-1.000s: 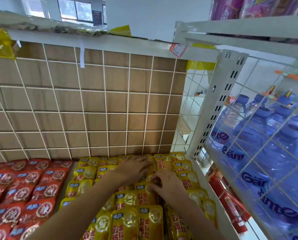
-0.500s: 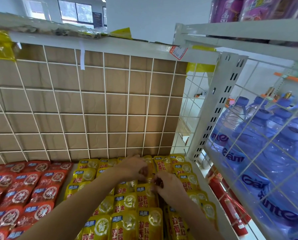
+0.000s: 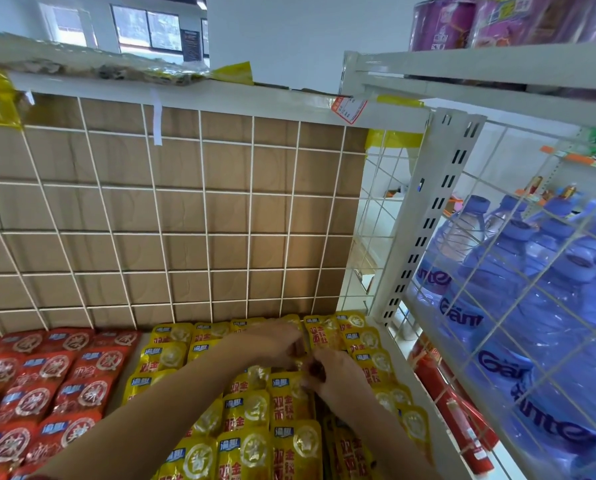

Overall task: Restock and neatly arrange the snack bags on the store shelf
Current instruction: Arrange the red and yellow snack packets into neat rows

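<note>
yellow snack bags [image 3: 244, 414] pinched by left hand [image 3: 276, 344] and right hand [image 3: 339, 376], fingers curled, arms outstretched.

The water bottles [image 3: 490, 299] carry dark blue bands with white lettering. "Gant" reads on two of them, only "nte" on others where they turn away. The yellow snack bags [image 3: 251, 424] show big red Chinese characters running downward, starting "双金", under a small blue patch whose white print is too fine to read. The red snack bags [image 3: 47, 375] each bear one character in a round seal, blurred. The price tag [image 3: 348, 109] is illegible.
</note>
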{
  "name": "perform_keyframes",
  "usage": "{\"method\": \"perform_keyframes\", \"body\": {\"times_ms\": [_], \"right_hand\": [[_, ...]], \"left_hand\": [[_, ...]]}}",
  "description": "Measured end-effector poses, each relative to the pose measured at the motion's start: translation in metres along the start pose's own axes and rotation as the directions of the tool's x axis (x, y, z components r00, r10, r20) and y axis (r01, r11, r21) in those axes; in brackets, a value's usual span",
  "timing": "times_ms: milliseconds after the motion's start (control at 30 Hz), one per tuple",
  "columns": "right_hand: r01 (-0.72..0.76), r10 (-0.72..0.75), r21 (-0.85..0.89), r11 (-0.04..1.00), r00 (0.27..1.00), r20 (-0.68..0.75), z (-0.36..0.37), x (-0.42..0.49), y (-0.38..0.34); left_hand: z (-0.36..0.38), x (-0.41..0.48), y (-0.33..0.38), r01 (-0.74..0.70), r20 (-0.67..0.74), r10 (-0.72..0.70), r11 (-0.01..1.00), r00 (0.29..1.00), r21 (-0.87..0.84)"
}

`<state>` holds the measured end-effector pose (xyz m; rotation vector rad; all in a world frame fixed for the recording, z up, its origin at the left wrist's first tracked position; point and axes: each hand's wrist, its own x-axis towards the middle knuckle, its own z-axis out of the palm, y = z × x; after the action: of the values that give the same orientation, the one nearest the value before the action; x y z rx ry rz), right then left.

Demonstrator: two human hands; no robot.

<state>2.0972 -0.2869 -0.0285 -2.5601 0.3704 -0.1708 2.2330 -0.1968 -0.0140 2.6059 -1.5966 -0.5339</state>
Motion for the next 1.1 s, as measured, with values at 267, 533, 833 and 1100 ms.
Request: {"method": "perform_keyframes", "body": {"times_ms": [267, 533, 833, 1100], "right_hand": [[-0.008, 0.008, -0.009, 1.0, 1.0, -0.014, -0.002, 0.0, 0.002], [0.006, -0.005, 0.019, 1.0, 1.0, -0.013, -0.005, 0.005, 0.004], [-0.017, 0.018, 0.052, 0.998, 1.0, -0.018, -0.006, 0.012, 0.005], [-0.009, 0.008, 0.028, 1.0, 1.0, 0.015, -0.007, 0.016, 0.006]], "left_hand": [[0.0, 0.012, -0.003, -0.028, -0.029, 0.024, 0.989, 0.999, -0.149], [-0.009, 0.021, -0.018, -0.088, -0.125, 0.057, 0.963, 0.99, -0.254], [-0.012, 0.021, -0.04, -0.111, -0.174, 0.043, 0.909, 0.984, -0.403], [-0.009, 0.019, -0.042, -0.081, -0.05, 0.068, 0.945, 0.996, -0.316]]}}
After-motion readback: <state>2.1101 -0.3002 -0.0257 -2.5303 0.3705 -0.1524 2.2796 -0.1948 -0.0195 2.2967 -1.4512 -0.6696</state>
